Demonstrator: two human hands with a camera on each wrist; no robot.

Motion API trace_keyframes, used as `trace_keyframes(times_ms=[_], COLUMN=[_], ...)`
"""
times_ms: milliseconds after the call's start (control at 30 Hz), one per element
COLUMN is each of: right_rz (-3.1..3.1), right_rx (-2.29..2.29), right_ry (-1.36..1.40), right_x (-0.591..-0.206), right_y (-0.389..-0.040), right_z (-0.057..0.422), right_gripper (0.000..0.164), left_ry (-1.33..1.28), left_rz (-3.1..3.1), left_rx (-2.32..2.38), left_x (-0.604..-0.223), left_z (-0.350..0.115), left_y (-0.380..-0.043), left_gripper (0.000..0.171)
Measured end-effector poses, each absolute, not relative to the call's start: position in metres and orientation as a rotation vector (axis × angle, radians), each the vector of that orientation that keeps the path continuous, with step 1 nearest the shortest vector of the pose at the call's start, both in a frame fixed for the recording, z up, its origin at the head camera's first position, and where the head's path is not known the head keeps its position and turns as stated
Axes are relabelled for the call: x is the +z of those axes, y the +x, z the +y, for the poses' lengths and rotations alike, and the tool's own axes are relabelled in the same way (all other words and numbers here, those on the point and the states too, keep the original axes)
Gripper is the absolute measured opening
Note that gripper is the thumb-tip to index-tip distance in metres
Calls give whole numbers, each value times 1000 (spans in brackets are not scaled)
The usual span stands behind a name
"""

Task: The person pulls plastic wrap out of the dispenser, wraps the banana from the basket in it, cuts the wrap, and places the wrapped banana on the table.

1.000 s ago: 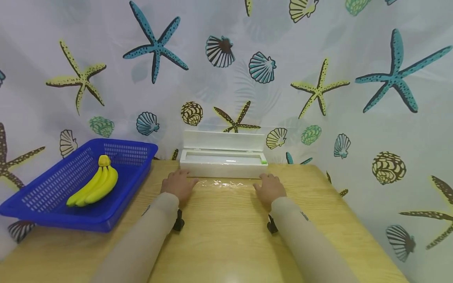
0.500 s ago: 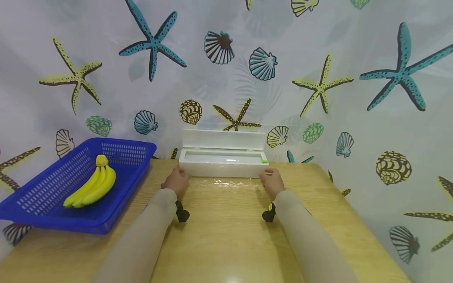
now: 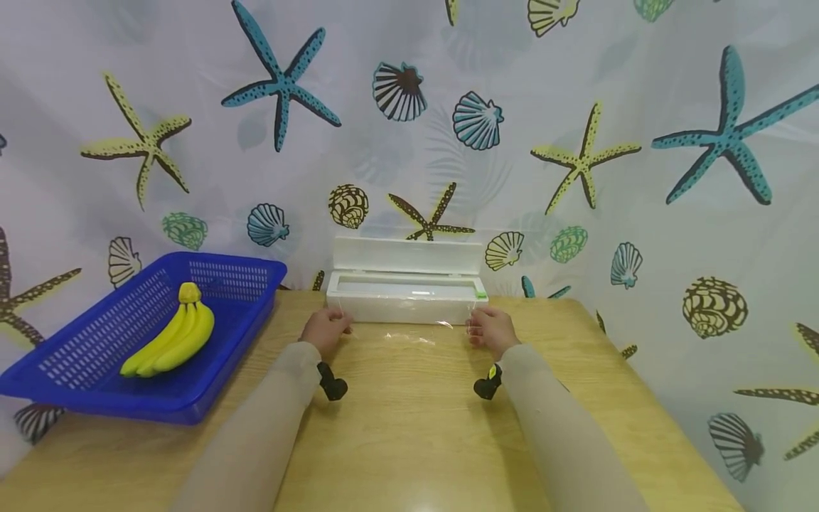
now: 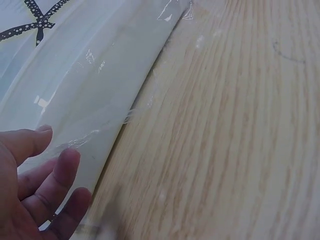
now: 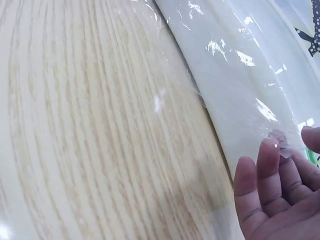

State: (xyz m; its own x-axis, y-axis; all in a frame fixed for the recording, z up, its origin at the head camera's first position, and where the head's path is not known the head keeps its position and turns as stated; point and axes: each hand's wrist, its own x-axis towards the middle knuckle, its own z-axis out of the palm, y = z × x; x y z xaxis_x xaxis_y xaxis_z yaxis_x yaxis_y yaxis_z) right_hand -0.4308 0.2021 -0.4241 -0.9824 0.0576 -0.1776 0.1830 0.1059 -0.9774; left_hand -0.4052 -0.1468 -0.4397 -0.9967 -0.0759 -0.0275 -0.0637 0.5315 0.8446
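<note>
A long white cling film dispenser stands at the back of the table with its lid raised. Clear cling film hangs from its front, its loose edge stretched between both hands. At the left end, my left hand pinches one side of the film; the left wrist view shows the film running from thumb and fingers. My right hand holds the other side near the dispenser's right end. Wrinkled film gathers at the fingertips in the right wrist view.
To the left, a blue plastic basket holds a bunch of bananas. A small green tab sits at the dispenser's right end. Behind the wooden table hangs a curtain printed with shells and starfish.
Both hands went from lying with spread fingers beside the dispenser's front corners to gripping the film edge. The film's edge has come up and slightly toward me.
</note>
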Motion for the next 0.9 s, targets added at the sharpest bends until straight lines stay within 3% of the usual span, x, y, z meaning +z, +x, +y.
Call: trace_keyframes(times_ms=[200, 900], right_rz=[2300, 2028], right_rx=[-2016, -2123], right_ry=[234, 126], right_x=[-419, -403], right_y=[-425, -423], right_z=[203, 218], right_gripper=[34, 31], left_ry=[124, 136], left_rz=[-2720, -2489], left_rx=[-1543, -1765], left_x=[-437, -411], left_z=[-144, -156], left_y=[-404, -397], left_gripper=[24, 35])
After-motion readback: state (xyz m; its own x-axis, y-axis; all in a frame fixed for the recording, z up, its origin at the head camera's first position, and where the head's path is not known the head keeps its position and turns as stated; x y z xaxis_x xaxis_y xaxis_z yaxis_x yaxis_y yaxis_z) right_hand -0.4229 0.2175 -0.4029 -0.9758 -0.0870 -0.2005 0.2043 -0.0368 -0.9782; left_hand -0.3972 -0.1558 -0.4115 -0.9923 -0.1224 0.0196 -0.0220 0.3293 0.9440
